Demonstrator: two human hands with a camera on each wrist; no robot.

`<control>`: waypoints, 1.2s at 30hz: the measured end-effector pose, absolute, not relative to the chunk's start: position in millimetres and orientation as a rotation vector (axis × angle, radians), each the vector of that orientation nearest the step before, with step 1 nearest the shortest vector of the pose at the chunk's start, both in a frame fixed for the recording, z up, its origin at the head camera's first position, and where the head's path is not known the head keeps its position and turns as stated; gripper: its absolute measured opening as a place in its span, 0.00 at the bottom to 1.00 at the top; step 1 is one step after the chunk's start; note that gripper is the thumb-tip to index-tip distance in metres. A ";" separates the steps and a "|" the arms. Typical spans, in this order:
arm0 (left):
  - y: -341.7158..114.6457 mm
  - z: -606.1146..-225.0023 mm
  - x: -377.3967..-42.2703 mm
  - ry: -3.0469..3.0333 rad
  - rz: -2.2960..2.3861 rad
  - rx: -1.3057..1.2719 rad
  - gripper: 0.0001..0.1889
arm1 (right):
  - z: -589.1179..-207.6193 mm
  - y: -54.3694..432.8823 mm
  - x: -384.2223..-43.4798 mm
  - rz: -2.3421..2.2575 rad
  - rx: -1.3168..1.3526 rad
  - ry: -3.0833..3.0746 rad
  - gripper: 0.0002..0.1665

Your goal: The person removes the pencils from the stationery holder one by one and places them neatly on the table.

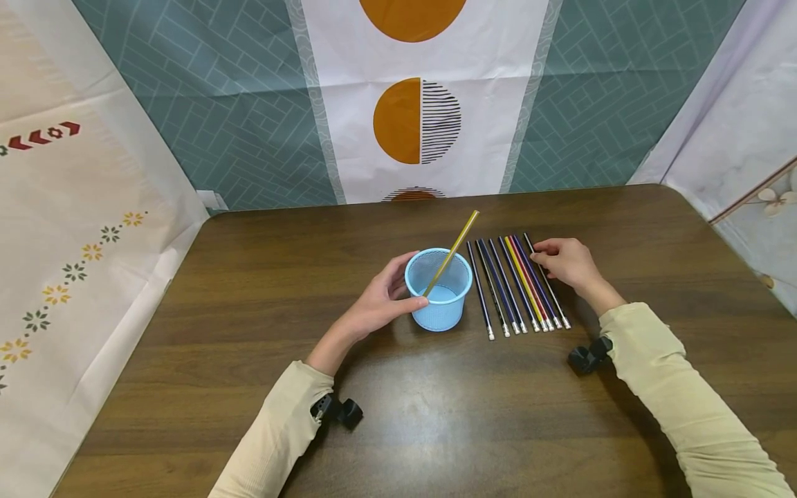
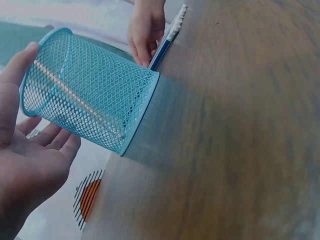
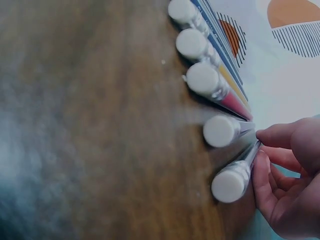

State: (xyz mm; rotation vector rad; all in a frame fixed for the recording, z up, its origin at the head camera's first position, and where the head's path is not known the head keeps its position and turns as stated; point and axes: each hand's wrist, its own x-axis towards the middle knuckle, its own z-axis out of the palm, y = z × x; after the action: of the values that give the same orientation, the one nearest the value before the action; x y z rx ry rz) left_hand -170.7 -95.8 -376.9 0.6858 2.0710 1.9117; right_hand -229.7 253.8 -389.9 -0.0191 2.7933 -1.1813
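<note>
My left hand [image 1: 381,299] holds a light-blue mesh pencil cup [image 1: 438,319], thumb at the near rim and fingers around its left side. A single yellow pencil [image 1: 461,238] leans inside the cup, its upper end sticking out past the rim to the right. Right of the cup, several pencils lie side by side with their white erasers toward me. At the far end of the rightmost dark pencil [image 1: 557,299], my right hand [image 1: 568,264] pinches it between thumb and fingertips. In the right wrist view this pencil's eraser [image 3: 229,186] lies low against the wood.
The row holds mostly dark blue pencils, with a yellow pencil [image 1: 525,280] and a red pencil [image 1: 530,280] among them. Everything stands on a brown wooden table [image 1: 436,429]. A patterned cloth [image 1: 249,138] hangs behind the table's back edge.
</note>
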 end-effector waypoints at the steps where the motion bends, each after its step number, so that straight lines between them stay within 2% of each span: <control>1: -95.8 -376.6 -170.6 2.070 1.912 0.686 0.37 | -390.3 253.9 -229.6 -1.179 -0.017 2.797 0.22; 36: -96.2 -378.4 -171.7 2.058 1.920 0.691 0.38 | -382.0 261.7 -230.7 -1.347 0.015 2.740 0.19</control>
State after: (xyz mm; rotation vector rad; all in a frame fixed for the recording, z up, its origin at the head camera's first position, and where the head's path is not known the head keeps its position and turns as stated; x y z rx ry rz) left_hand -171.7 -96.2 -378.4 0.6907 2.0585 1.9203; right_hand -230.7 261.7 -382.0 0.0151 2.7400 -1.3467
